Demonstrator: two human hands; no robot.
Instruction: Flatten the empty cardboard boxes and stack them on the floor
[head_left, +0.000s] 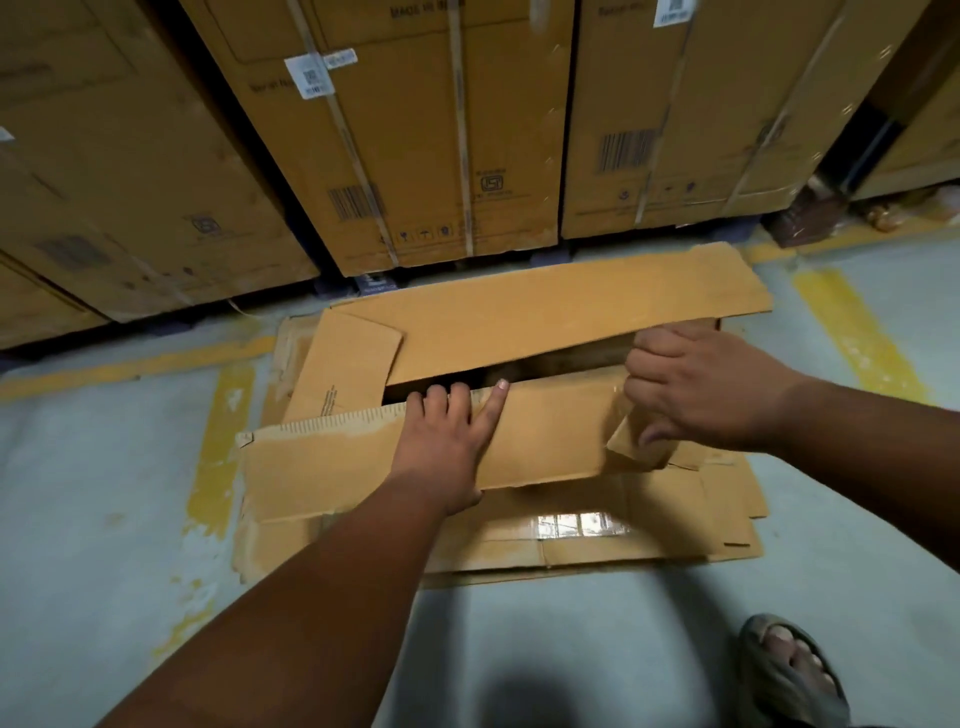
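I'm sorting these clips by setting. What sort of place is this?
Most likely a warehouse or stockroom. Tall strapped cartons with barcode labels stand in a row, yellow lane lines are painted on the concrete floor, and flattened cardboard lies stacked on it.

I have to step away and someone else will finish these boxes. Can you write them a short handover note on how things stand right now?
Left hand: lies flat on the near flap of the open box, fingertips over its edge.
Right hand: grips the box's right end, fingers curled round the cardboard.
The box sits on a pile of flattened cardboard on the floor, in front of strapped cartons.
Done: some boxes already lie flat below.
Left: this box is not flat yet; a dark gap shows between its flaps. Press it down and square it on the pile.
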